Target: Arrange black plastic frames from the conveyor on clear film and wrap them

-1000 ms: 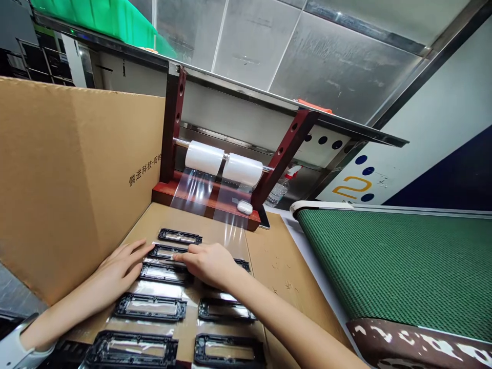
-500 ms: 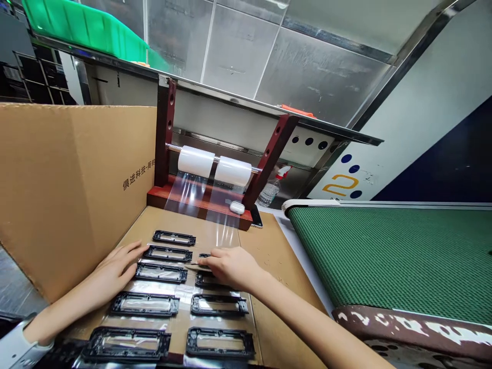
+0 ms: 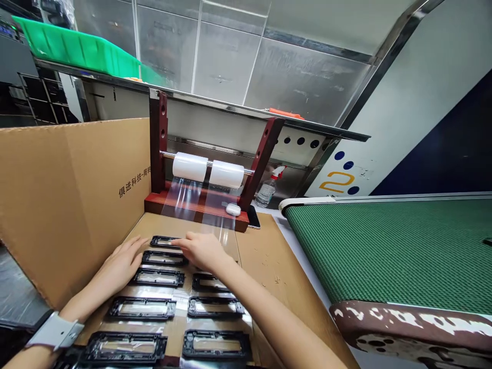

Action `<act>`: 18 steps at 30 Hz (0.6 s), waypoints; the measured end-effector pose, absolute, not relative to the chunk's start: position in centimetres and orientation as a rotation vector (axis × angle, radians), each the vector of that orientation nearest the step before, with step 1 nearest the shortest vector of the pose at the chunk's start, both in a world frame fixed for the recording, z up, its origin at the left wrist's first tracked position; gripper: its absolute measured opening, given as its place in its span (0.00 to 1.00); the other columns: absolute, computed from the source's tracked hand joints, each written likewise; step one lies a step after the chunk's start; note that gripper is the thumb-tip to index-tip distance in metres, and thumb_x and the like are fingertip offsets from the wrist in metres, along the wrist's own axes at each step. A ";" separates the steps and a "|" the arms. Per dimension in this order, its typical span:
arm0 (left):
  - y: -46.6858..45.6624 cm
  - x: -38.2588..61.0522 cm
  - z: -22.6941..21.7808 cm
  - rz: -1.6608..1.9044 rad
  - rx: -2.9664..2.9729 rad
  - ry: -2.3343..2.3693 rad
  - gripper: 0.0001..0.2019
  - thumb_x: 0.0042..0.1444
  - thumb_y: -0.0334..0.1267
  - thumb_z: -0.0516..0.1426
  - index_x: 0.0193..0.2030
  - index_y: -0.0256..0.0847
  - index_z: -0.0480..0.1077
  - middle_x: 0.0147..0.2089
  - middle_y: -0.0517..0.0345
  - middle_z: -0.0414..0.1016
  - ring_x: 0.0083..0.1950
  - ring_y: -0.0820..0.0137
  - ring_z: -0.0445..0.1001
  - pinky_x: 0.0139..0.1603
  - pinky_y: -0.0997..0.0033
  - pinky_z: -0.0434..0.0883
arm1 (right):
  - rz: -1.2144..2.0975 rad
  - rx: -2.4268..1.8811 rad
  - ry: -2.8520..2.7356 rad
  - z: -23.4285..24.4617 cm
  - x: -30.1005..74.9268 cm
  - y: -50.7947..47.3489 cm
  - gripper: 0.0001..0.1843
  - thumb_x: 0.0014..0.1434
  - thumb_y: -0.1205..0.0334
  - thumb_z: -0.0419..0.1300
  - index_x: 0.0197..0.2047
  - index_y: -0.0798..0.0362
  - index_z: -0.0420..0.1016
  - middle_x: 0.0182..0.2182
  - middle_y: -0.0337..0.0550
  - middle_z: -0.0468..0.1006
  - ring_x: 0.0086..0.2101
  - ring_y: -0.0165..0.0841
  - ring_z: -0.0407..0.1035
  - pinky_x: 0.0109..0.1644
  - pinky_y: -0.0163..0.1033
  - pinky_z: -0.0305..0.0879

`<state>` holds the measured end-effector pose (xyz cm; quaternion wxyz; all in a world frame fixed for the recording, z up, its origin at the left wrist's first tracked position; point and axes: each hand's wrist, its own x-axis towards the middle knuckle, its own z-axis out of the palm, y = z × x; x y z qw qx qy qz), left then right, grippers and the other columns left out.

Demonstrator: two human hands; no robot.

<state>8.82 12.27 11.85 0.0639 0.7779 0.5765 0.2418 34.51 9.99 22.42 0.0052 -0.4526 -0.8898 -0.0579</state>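
Several black rectangular plastic frames (image 3: 141,307) lie in two columns on a brown cardboard work surface (image 3: 265,256), under clear film. The film (image 3: 180,197) runs down from two white rolls (image 3: 207,170) on a dark red wooden stand (image 3: 157,138). My left hand (image 3: 123,264) rests flat with fingers stretched out beside the left column, touching a frame's end (image 3: 161,258). My right hand (image 3: 202,250) lies palm down over the upper frames, fingers reaching towards the farthest left frame (image 3: 161,240). A grey band (image 3: 56,330) is on my left wrist.
An upright cardboard wall (image 3: 65,195) stands at the left. A green conveyor belt (image 3: 388,246) runs along the right. A small white case (image 3: 232,209), a dark phone (image 3: 252,218) and a spray bottle (image 3: 267,189) sit by the stand. A green bin (image 3: 77,48) is on the shelf above.
My right hand has moved from the right column's upper frames back left and farther away, towards the top left frame. My left hand stays in place. The camera has tilted slightly.
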 end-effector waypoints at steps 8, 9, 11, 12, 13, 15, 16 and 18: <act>11.6 10.6 12.4 0.688 2.261 1.831 0.20 0.65 0.41 0.57 0.63 0.42 0.65 0.65 0.46 0.68 0.63 0.54 0.69 0.61 0.42 0.68 | -0.137 -1.310 -2.792 20.2 30.4 12.7 0.19 0.70 0.60 0.50 0.60 0.38 0.72 0.40 0.40 0.78 0.38 0.35 0.78 0.38 0.37 0.72; 11.8 10.8 12.5 0.664 2.248 1.846 0.21 0.65 0.41 0.57 0.63 0.42 0.65 0.65 0.46 0.68 0.63 0.54 0.69 0.61 0.42 0.68 | -0.133 -1.306 -2.793 20.1 30.2 12.8 0.19 0.70 0.60 0.51 0.60 0.38 0.72 0.40 0.40 0.78 0.38 0.35 0.78 0.38 0.37 0.72; 12.4 11.0 12.7 0.606 2.216 1.879 0.21 0.65 0.41 0.57 0.63 0.43 0.65 0.65 0.46 0.68 0.64 0.53 0.68 0.61 0.41 0.67 | -0.127 -1.300 -2.796 20.0 30.1 13.0 0.18 0.70 0.59 0.51 0.60 0.37 0.72 0.40 0.40 0.78 0.37 0.35 0.78 0.38 0.37 0.72; 12.7 11.0 12.8 0.574 2.199 1.894 0.21 0.64 0.41 0.58 0.63 0.44 0.65 0.66 0.47 0.67 0.64 0.53 0.68 0.61 0.40 0.67 | -0.123 -1.299 -2.797 19.9 30.1 13.1 0.18 0.70 0.59 0.51 0.60 0.37 0.72 0.40 0.40 0.78 0.37 0.35 0.78 0.38 0.37 0.72; 13.0 10.9 12.8 0.541 2.183 1.905 0.20 0.64 0.40 0.58 0.62 0.44 0.66 0.66 0.47 0.67 0.64 0.53 0.67 0.62 0.40 0.67 | -0.120 -1.299 -2.797 19.9 30.1 13.1 0.18 0.70 0.59 0.51 0.60 0.37 0.72 0.40 0.40 0.79 0.37 0.34 0.78 0.38 0.37 0.72; 13.4 10.6 13.0 0.482 2.160 1.912 0.20 0.63 0.40 0.59 0.62 0.44 0.67 0.67 0.47 0.66 0.65 0.52 0.66 0.62 0.40 0.66 | -0.114 -1.301 -2.798 19.8 30.1 13.1 0.18 0.71 0.59 0.51 0.60 0.37 0.72 0.40 0.39 0.79 0.38 0.34 0.78 0.39 0.36 0.72; 13.6 10.5 13.1 0.458 2.154 1.909 0.20 0.63 0.40 0.59 0.62 0.44 0.67 0.67 0.47 0.66 0.66 0.52 0.66 0.62 0.40 0.66 | -0.112 -1.301 -2.799 19.8 30.1 13.1 0.18 0.71 0.59 0.51 0.60 0.36 0.72 0.40 0.39 0.79 0.38 0.34 0.78 0.39 0.36 0.72; 13.7 10.2 13.3 0.420 2.149 1.895 0.20 0.63 0.40 0.59 0.62 0.44 0.67 0.67 0.47 0.66 0.66 0.52 0.65 0.63 0.40 0.65 | -0.108 -1.298 -2.804 19.8 30.1 13.2 0.18 0.71 0.59 0.51 0.60 0.36 0.72 0.40 0.39 0.79 0.39 0.33 0.77 0.39 0.35 0.72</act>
